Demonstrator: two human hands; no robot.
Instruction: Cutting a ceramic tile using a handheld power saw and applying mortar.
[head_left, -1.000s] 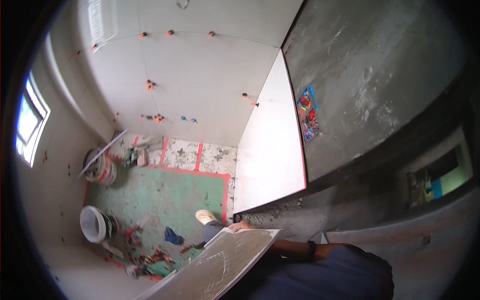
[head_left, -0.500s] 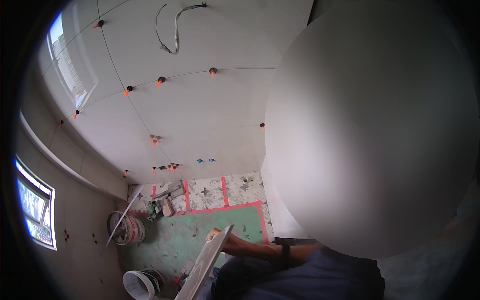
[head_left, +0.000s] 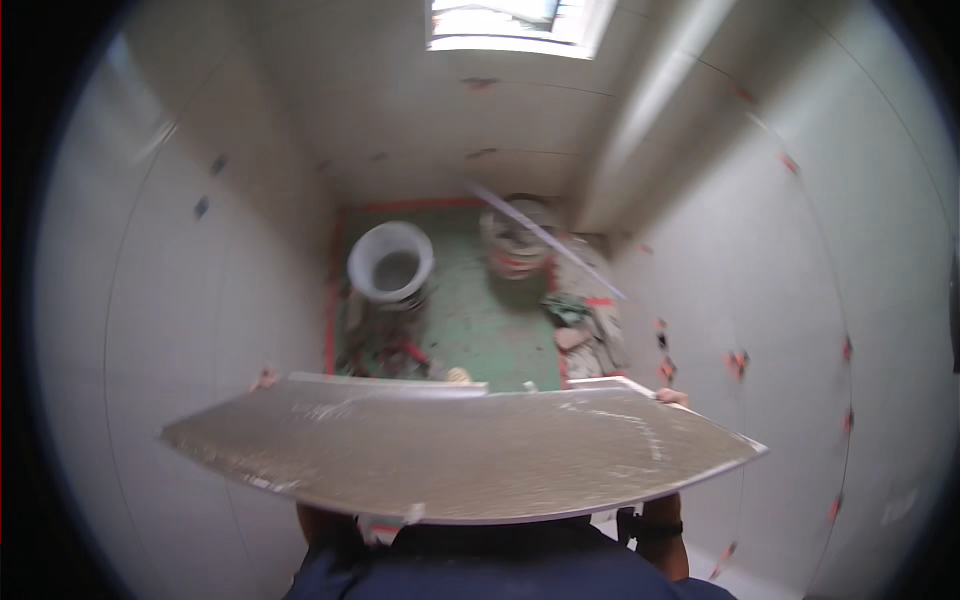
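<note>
A large tile (head_left: 460,450), its brownish-grey face up with whitish smears, spans the space in front of my body. My left hand (head_left: 264,380) grips its far edge on the left, with only the fingers showing. On the right, the fingers of my right hand (head_left: 672,397) curl over the far edge close to the corner. Both forearms pass under the tile, which hides most of them. A notch breaks the tile's far edge near the middle. Motion smears the picture somewhat.
Beyond the tile, a white bucket (head_left: 392,262) and a second, stained bucket (head_left: 518,240) stand on the green floor (head_left: 460,300). A long pale strip (head_left: 550,240) leans across the stained bucket. Rubble and a dark cloth (head_left: 568,309) lie at the right wall, which carries orange tile clips (head_left: 737,362).
My view has swung left from the wide tiled wall toward the window and buckets. The tile, earlier seen nearly edge-on with one hand on it, now shows its broad face and both hands.
</note>
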